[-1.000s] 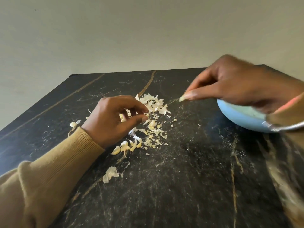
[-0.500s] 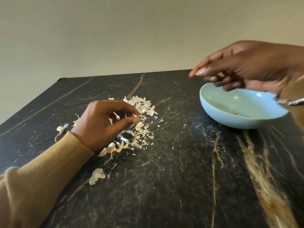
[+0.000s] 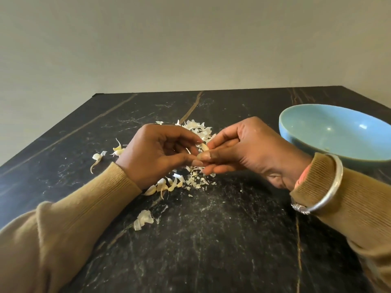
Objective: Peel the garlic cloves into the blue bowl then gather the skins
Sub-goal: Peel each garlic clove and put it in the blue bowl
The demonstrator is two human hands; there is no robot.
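Both of my grips meet over the middle of the dark, veined surface [image 3: 211, 240], closed narrow on one garlic clove [image 3: 204, 147]. My right grip [image 3: 249, 151] pinches the clove between the thumb and the curled fingers, thumb on the near side. My left grip [image 3: 156, 157] comes at it from the other side, fingers curled in, with the index tip and the thumb tip at the clove's edge. Only a small pale sliver of the clove shows between the fingertips, so I cannot tell how much skin is on it. The clove is held above the surface, not resting on it.

Under and behind my grips lie the skins [image 3: 198, 127], a loose scatter of thin white flakes, thicker at the far side and crumbled finer on the near side. Just beside my left wrist is a small cluster of cloves [image 3: 161, 185], pale and curved, touching one another. A few more pieces [image 3: 97, 157] lie apart to the left, one with a long thin tail. A single curl of skin [image 3: 143, 218] sits alone nearer to me, by my left sleeve [image 3: 84, 218].

The blue bowl [image 3: 296, 132] stands to the right, near my right grip but not touching it, upright; my right sleeve [image 3: 359, 197] hides part of its near wall. What lies in its bottom is too small to tell. A silver bangle [image 3: 330, 187] rings that sleeve at the cuff.
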